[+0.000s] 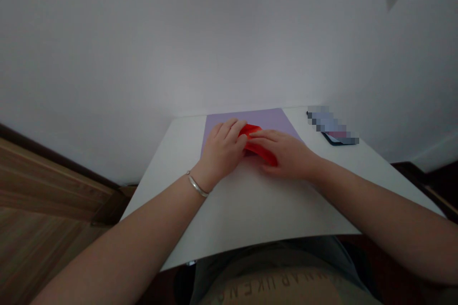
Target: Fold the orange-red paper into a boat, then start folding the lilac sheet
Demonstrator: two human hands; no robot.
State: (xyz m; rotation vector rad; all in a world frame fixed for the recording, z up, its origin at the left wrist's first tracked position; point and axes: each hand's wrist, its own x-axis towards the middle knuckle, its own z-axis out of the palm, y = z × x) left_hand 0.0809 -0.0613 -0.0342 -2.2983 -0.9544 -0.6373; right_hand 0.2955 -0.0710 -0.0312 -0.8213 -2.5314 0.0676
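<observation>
Left hand (223, 150) half-curled, right hand (286, 157) nearly flat, both gripping red folded object (261, 152) on lilac sheet (229, 124); uneven pressure risks slippage.

Both bare forearms (121, 243) reached in from the lower corners of the frame, with the left hand (222, 148) and right hand (286, 155) turned inward, palms down, fingertips almost meeting at centre.

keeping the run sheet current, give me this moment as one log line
left hand: on folded red paper | right hand: on same paper | under paper: lavender sheet | surface: white tabletop | nearby: phone
</observation>
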